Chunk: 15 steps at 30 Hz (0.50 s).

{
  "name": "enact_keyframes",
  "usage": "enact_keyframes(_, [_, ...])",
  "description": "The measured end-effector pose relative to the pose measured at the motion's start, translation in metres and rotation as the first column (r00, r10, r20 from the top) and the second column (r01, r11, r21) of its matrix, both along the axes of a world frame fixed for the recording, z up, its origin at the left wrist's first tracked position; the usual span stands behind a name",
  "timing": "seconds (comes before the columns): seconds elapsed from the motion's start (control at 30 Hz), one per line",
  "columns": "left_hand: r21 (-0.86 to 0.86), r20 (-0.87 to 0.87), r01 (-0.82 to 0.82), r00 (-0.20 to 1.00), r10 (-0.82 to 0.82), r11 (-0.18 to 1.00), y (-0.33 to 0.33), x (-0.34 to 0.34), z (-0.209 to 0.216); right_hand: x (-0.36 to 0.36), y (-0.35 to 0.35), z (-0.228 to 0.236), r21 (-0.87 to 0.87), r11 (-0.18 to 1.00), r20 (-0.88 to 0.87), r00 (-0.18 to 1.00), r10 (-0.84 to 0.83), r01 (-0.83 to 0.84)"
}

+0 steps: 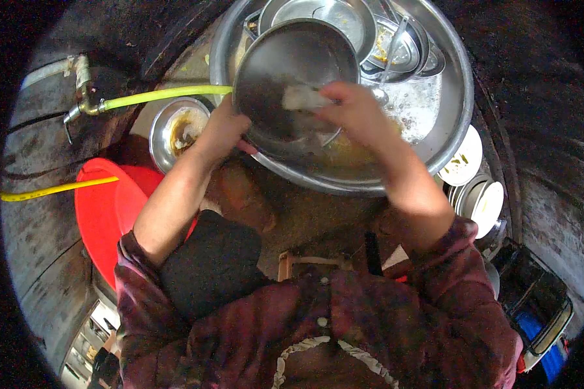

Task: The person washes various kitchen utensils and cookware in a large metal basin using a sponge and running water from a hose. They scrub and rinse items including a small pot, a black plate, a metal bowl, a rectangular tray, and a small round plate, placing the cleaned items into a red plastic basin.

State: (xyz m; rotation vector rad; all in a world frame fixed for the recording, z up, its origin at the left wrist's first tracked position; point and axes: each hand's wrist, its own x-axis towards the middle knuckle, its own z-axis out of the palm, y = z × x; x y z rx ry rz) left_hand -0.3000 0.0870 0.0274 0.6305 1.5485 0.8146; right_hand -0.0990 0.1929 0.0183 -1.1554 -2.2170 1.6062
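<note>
Left hand (232, 126) clamped on rim of dark pan (292, 58) over metal basin (462, 97), right hand (353, 109) closed on blurred pale scrubber (298, 98), possibly a sponge, scrubbing looks midway, food-streaked dish (405, 57) left in basin, dim floor (298, 223), stained wall (36, 139) around.

Dim, grainy, edge-warped; glare in basin (453, 91)

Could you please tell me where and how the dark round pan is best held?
The pan is probably best gripped by its lower-left rim, coming from the left: the left hand finds an edge there, while the right hand, with a blurred pale pad, works over its inside.
</note>
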Motion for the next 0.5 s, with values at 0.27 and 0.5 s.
enact_keyframes(0.27, [-0.070,0.149,0.039,0.988,-0.029,0.997,-0.002,0.015,0.001,-0.060,0.004,-0.049,0.833,0.549,-0.195,0.962,0.191,0.060])
enact_keyframes(0.5, [0.057,0.033,0.004,0.999,-0.006,0.998,-0.006,0.012,-0.006,0.006,0.036,-0.104,0.538,0.789,0.188,0.871,-0.455,0.296])
